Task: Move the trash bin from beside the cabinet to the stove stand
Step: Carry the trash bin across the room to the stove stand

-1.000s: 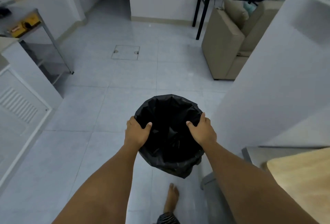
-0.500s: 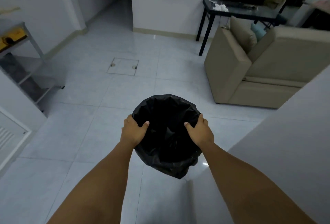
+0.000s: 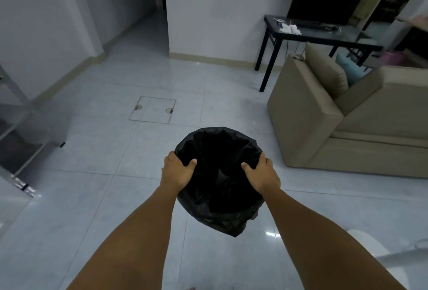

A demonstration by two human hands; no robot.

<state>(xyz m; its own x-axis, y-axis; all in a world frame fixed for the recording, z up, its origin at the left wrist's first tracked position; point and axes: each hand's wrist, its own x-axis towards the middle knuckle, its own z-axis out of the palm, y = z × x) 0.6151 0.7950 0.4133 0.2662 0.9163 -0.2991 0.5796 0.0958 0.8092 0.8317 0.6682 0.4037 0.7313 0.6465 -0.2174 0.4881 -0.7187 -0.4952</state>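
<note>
Above the tiled floor point(image 3: 92, 197), my left hand point(image 3: 177, 171) and right hand point(image 3: 261, 175) clamp opposite rim edges of the bag-lined trash bin point(image 3: 220, 174), seemingly light, its liner slippery.

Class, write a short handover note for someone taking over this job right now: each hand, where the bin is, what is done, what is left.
Left hand: closed on the rim of the trash bin.
Right hand: closed on the opposite rim.
Bin: lined with a black bag, held up off the tiled floor, sofa to the right.
Done: bin picked up.
Left: carry it to the stove stand and set it down.
</note>
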